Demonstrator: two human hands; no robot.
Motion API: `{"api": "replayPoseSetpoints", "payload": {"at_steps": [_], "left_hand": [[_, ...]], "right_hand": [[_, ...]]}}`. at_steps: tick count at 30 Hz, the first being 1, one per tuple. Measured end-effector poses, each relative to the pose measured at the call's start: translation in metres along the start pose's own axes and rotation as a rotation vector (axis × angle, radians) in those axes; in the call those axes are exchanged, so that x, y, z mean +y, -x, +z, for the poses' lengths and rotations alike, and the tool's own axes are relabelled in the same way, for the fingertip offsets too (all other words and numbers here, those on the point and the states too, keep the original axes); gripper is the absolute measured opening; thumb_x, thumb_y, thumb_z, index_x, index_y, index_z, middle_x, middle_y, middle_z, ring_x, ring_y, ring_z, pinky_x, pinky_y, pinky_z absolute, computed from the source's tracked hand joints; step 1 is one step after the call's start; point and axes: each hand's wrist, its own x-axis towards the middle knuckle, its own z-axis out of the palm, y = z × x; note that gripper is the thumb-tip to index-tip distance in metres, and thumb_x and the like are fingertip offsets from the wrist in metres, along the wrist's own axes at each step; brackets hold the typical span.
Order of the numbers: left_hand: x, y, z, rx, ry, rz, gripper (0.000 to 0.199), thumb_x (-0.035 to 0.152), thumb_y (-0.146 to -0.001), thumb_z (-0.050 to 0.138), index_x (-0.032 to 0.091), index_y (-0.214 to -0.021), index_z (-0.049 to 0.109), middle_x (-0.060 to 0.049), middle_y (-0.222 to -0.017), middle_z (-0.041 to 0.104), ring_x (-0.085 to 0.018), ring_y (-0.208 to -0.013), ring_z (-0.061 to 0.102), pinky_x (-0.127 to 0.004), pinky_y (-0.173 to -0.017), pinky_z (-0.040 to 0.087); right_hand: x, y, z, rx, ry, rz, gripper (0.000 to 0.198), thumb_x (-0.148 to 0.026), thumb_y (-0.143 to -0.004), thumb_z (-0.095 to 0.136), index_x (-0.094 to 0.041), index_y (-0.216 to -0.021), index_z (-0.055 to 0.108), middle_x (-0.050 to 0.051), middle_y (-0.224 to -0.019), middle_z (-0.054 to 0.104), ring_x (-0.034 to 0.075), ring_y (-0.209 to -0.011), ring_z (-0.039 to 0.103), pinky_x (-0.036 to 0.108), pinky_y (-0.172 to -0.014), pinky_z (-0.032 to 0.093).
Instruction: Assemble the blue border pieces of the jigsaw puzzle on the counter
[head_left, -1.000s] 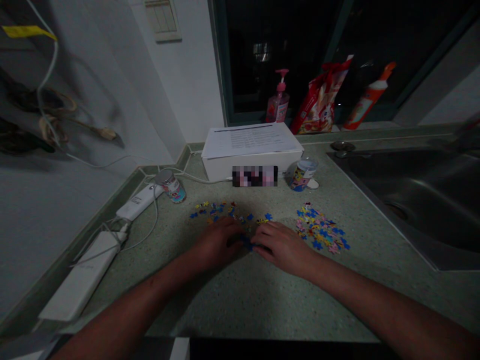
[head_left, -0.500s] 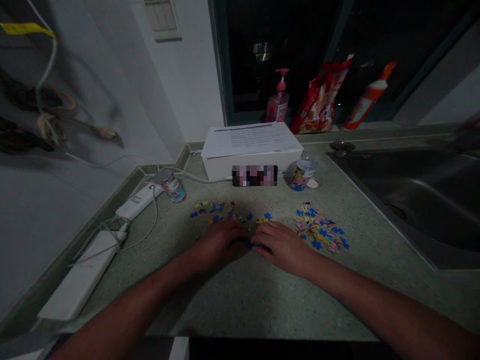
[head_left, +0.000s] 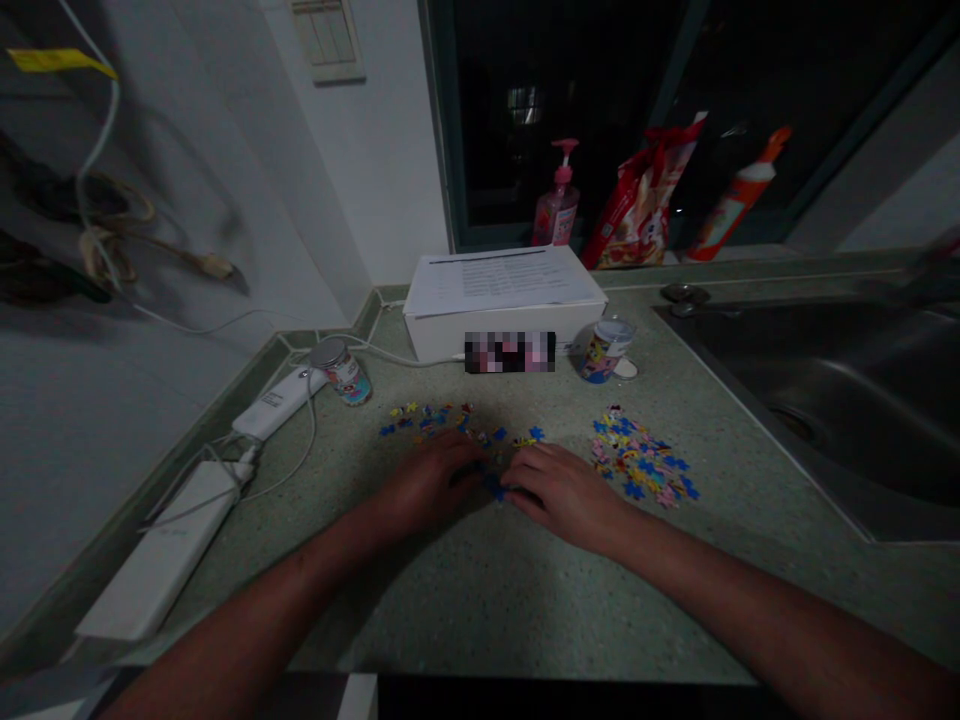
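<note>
Blue jigsaw puzzle pieces (head_left: 495,488) lie between my two hands on the speckled green counter (head_left: 465,600). My right hand (head_left: 562,490) comes in from the right, thumb and fingertips closed at the edge of these blue pieces. On their other side is my left hand (head_left: 431,485), its fingers curled; what they pinch, if anything, is hidden beneath them. Loose puzzle pieces (head_left: 427,414) are scattered just beyond my left hand, and a few more (head_left: 529,437) lie past my right fingertips. To the right sits a denser pile of mixed puzzle pieces (head_left: 645,460).
Behind the pieces stand a lidded jar (head_left: 345,372), a second jar (head_left: 604,350) with a disc beside it, and a white box (head_left: 435,335) with a phone-like screen (head_left: 510,352) against it. A power strip (head_left: 172,550) with cables lies left; a sink (head_left: 862,400) is right.
My left hand has shifted slightly left, uncovering more of the blue pieces between the hands. My right hand has hardly moved.
</note>
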Motion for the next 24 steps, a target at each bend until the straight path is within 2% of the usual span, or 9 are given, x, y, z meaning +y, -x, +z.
{"api": "replayPoseSetpoints", "payload": {"at_steps": [2, 7, 14, 19, 24], "left_hand": [[-0.003, 0.001, -0.004, 0.015, -0.041, -0.018, 0.019, 0.017, -0.098, 0.07, 0.026, -0.113, 0.079, -0.009, -0.116, 0.076, -0.032, -0.113, 0.069, -0.05, -0.104, 0.054], [0.0, 0.002, -0.006, -0.069, -0.162, 0.03, 0.014, 0.02, -0.099, 0.072, 0.026, -0.11, 0.08, -0.009, -0.118, 0.076, -0.033, -0.114, 0.068, -0.052, -0.102, 0.053], [0.008, -0.003, 0.001, -0.069, -0.239, 0.179, 0.017, 0.023, -0.109, 0.064, 0.023, -0.115, 0.08, -0.009, -0.116, 0.076, -0.028, -0.106, 0.068, -0.046, -0.097, 0.056], [-0.001, -0.007, 0.005, -0.082, -0.345, 0.271, 0.016, 0.025, -0.111, 0.065, 0.021, -0.113, 0.08, -0.007, -0.111, 0.076, -0.028, -0.104, 0.069, -0.045, -0.094, 0.056], [-0.007, -0.007, 0.011, -0.055, -0.396, 0.349, 0.023, 0.028, -0.114, 0.059, 0.02, -0.106, 0.079, -0.007, -0.103, 0.074, -0.025, -0.098, 0.069, -0.041, -0.089, 0.057]], "right_hand": [[0.0, 0.0, -0.001, -0.001, -0.004, 0.0, 0.009, -0.023, -0.103, 0.077, -0.022, -0.111, 0.081, 0.006, -0.1, 0.074, 0.024, -0.095, 0.071, 0.039, -0.087, 0.056], [-0.001, 0.001, -0.002, -0.009, 0.001, 0.008, 0.008, -0.023, -0.103, 0.078, -0.022, -0.11, 0.081, 0.006, -0.1, 0.074, 0.024, -0.096, 0.071, 0.039, -0.088, 0.056], [0.0, 0.0, -0.001, -0.018, -0.003, 0.005, 0.009, -0.023, -0.103, 0.077, -0.022, -0.111, 0.08, 0.006, -0.101, 0.075, 0.024, -0.096, 0.071, 0.039, -0.089, 0.056], [-0.002, 0.0, -0.004, -0.027, -0.002, 0.015, 0.009, -0.023, -0.104, 0.076, -0.023, -0.111, 0.081, 0.006, -0.102, 0.075, 0.024, -0.097, 0.071, 0.039, -0.089, 0.056], [-0.001, 0.001, -0.003, -0.021, 0.006, 0.003, 0.007, -0.023, -0.102, 0.078, -0.021, -0.108, 0.081, 0.006, -0.1, 0.075, 0.025, -0.096, 0.071, 0.04, -0.089, 0.057]]}}
